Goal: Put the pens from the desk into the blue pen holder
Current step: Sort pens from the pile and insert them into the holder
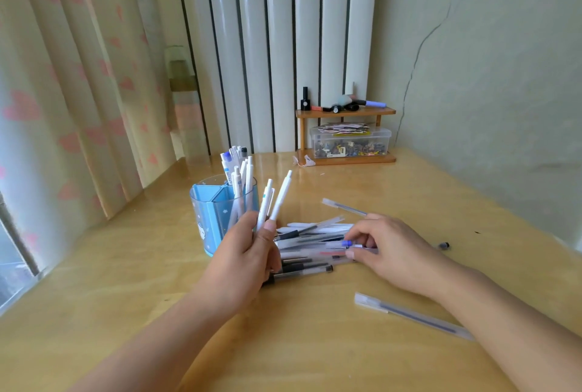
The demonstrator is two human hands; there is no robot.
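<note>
The blue pen holder (209,218) stands on the wooden desk (315,344) at the left of centre, with several pens upright in its back compartment. My left hand (245,253) is just in front of it, shut on three white pens (277,199) that point up. A pile of pens (315,243) lies between my hands. My right hand (387,250) rests on the pile's right side, its fingers pinching a clear pen with a blue cap (348,244). Loose clear pens lie apart: one at the far side (343,206), one close by on the right (412,317).
A small wooden shelf (346,113) stands at the desk's back against the radiator, with small bottles and markers on top and a clear plastic box (349,141) under it. A dark pen cap (444,245) lies at the right. Curtains hang on the left, past the desk's edge.
</note>
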